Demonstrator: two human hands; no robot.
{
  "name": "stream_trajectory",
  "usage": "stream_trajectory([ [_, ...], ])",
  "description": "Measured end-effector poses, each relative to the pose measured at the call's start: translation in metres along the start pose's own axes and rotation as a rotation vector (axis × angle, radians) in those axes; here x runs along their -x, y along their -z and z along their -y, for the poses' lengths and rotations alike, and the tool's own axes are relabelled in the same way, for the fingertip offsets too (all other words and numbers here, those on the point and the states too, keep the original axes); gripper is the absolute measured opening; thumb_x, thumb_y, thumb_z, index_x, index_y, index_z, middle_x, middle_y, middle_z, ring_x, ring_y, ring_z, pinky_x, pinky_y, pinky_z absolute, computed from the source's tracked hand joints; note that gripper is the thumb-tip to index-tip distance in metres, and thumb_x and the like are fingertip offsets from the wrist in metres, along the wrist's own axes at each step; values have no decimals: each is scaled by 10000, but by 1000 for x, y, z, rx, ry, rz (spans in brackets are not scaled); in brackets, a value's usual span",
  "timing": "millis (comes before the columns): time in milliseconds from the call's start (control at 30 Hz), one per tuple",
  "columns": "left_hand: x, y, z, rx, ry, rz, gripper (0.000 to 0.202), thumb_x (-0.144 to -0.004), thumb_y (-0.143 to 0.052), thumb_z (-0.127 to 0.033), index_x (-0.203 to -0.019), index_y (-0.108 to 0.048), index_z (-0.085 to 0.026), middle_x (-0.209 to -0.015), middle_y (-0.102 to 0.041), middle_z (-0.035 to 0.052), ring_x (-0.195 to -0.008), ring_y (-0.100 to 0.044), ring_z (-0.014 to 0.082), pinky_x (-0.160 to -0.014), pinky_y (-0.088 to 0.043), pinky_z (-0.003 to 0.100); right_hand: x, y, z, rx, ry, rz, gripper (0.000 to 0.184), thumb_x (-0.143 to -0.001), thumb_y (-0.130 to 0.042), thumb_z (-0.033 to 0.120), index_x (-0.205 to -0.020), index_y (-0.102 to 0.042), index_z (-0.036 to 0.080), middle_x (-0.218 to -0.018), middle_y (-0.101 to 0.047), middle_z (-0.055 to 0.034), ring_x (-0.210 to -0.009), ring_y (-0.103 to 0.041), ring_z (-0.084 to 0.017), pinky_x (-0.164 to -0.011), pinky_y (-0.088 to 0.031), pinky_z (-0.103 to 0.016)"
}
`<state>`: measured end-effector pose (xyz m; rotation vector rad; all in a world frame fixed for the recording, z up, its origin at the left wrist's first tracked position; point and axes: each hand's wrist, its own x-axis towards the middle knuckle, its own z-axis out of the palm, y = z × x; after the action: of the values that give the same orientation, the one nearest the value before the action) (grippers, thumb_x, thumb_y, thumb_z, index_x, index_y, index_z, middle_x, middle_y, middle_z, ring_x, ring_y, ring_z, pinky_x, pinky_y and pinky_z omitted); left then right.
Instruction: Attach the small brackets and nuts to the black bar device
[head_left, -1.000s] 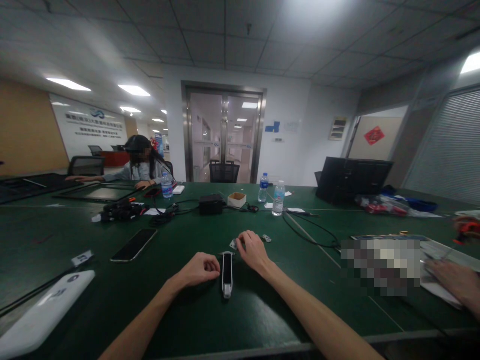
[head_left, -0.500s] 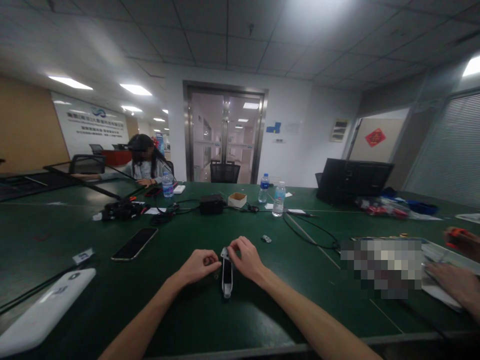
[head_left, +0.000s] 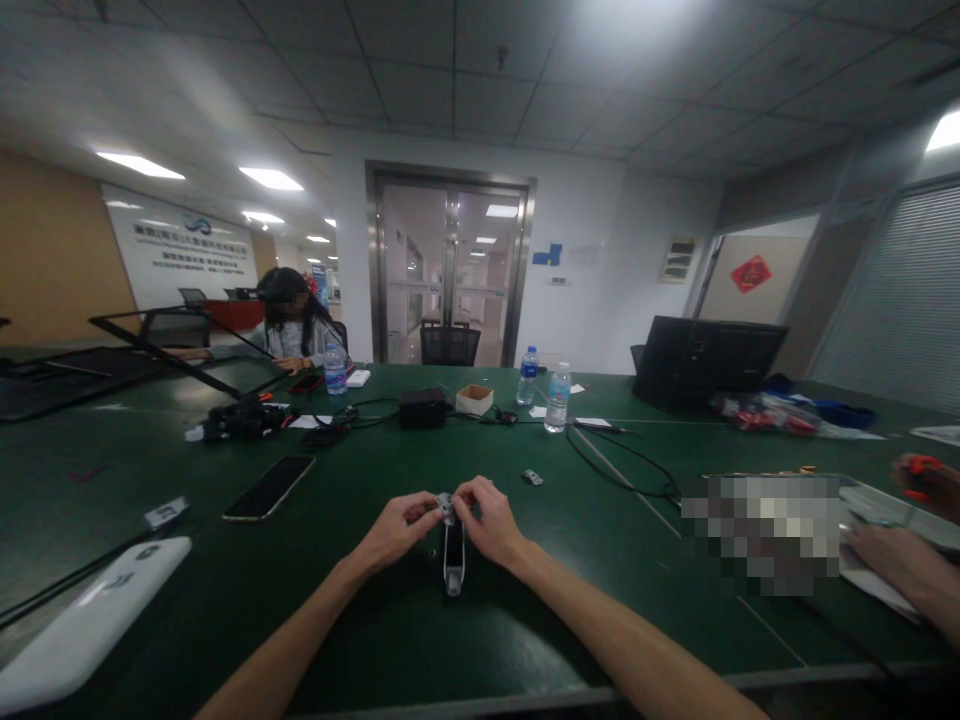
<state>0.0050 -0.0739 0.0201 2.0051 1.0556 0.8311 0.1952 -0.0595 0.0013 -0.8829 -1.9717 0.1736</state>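
A narrow device, with a pale rim, a dark middle and a light near end, lies on the green table between my hands. Over its far end, a small grey perforated piece is pinched between both hands. The left thumb and fingers of my left hand close on its left side. My right hand has its fingertips on the right side. Whether the piece touches the device is hard to see. A tiny bit lies left of the device. Beyond my right hand rests a similar small grey piece.
A phone and a white slab-shaped object lie to the left. Farther back are a black box, a small open box, cables and water bottles. At right, another person's hand is by a blurred-out area.
My left hand has moved right and now grips the small grey piece, which was at my right fingertips before. The device stays where it was.
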Motion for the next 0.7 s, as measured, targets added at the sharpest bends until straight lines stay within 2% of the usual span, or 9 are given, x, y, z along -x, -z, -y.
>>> stream_trajectory([
  [167, 0, 1, -6, 56, 4, -50, 403, -854, -462, -493, -897, -632, -130, -703, -532, -8, -613, -478, 123, -579, -397, 232, 1, -1, -3, 1, 19, 9, 115, -904, -489, 230, -847, -577, 181, -787, -557, -22, -739, -527, -141, -689, -434, -258],
  [333, -4, 1, 1, 58, 33, -100, 364, -812, -481, -472, -787, -620, -136, -594, -482, -35, -558, -459, 121, -535, -352, 221, 2, -3, -6, -5, 98, 50, 58, -878, -524, 211, -912, -563, 183, -805, -555, -26, -757, -526, -154, -688, -438, -271],
  [500, -7, 3, 9, 84, 49, -132, 327, -766, -492, -446, -748, -603, -139, -553, -465, -50, -518, -436, 114, -531, -342, 225, 1, 1, -4, 63, 149, 147, 103, -868, -529, 185, -967, -555, 185, -871, -571, -44, -811, -533, -171, -726, -448, -290],
  [700, -6, 6, 9, 54, 77, -145, 349, -769, -482, -475, -729, -588, -145, -538, -439, -59, -508, -412, 110, -519, -328, 223, -1, 9, -1, 139, 165, 267, 239, -859, -545, 184, -1097, -544, 184, -985, -579, -64, -894, -537, -178, -787, -452, -305],
])
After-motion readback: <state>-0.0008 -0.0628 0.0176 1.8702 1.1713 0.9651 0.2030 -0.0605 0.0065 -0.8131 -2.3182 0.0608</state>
